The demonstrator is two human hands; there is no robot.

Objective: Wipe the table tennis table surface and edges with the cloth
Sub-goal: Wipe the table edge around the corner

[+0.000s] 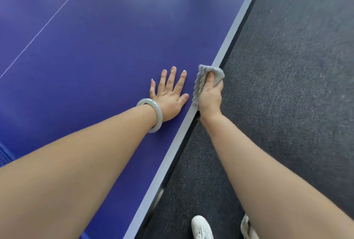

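The crumpled grey terry cloth (pixel 203 80) sits on the pale grey edge band (pixel 232 28) of the blue table tennis tabletop (pixel 95 47), bunched over the rim. The right hand (pixel 210 96) grips it, fingers curled round the fabric with the thumb (pixel 210 78) pressed into its top. Just beside it, the left hand (pixel 169 98) lies flat on the blue surface, palm down, fingers straight and spread apart. A pale green stone bangle (pixel 152 115) circles the left wrist. A thin white line (pixel 47 22) crosses the tabletop well away from the hands. Below the edge lies dark grey carpet floor (pixel 287 66), with white shoes (pixel 202 227) at the bottom.
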